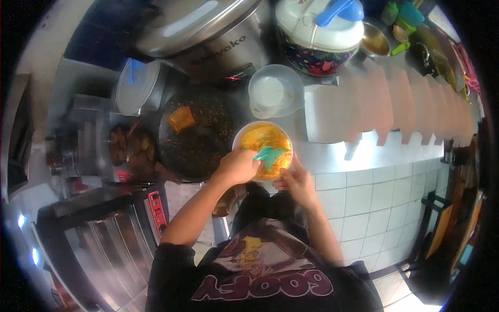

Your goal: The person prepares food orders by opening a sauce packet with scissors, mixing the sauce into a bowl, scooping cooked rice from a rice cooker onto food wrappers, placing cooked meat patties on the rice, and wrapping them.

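A white bowl [237, 139] of yellow-orange food [260, 134] is in front of me at the counter's near edge. My left hand [239, 167] is closed around a teal plastic scoop [271, 154], whose broad head lies in the food. At the bowl's lower right side, my right hand [299, 183] grips the rim and wall, thumb uppermost. Left of the bowl sits a large dark pan [200, 151] with brown bits and one orange-brown square piece [181, 119]. A translucent tub [275, 91] with a pale base stands just beyond the bowl.
Open paper boxes [374, 104] stand in a row along the steel counter [332, 156] to the right. At the back are a large steel pot [208, 39] and a white-lidded patterned container [319, 44] with a blue scoop on top. A lidded pot [138, 88] stands left.
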The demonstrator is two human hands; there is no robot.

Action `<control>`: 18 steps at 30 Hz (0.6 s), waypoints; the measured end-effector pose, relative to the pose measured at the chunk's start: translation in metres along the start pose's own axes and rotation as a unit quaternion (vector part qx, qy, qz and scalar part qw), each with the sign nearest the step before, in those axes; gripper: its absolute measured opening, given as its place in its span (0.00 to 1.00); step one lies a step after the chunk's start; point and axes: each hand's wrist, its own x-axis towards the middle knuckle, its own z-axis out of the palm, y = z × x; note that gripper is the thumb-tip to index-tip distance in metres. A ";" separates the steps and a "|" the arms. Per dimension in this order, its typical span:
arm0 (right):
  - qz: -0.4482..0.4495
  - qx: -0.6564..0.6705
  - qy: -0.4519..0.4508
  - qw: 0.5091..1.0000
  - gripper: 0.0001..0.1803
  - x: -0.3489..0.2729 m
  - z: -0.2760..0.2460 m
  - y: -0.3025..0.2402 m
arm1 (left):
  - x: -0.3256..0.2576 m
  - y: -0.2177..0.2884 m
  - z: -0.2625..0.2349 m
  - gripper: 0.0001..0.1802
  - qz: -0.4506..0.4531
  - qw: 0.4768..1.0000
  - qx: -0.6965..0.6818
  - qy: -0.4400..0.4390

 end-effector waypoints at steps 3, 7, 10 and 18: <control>0.007 0.006 -0.006 1.000 0.42 0.001 0.001 0.000 | 0.009 -0.002 0.016 0.15 -0.015 1.000 0.020 -0.005; 0.004 0.025 0.006 1.000 0.41 0.000 0.004 -0.002 | 0.005 -0.010 0.016 0.14 0.018 1.000 -0.004 -0.016; -0.001 0.026 0.005 1.000 0.41 0.001 0.004 0.000 | 0.005 -0.011 0.013 0.14 0.041 0.999 -0.032 -0.005; -0.027 0.018 0.002 0.999 0.40 0.003 0.011 -0.001 | 0.015 -0.025 0.018 0.16 0.067 0.998 -0.016 0.000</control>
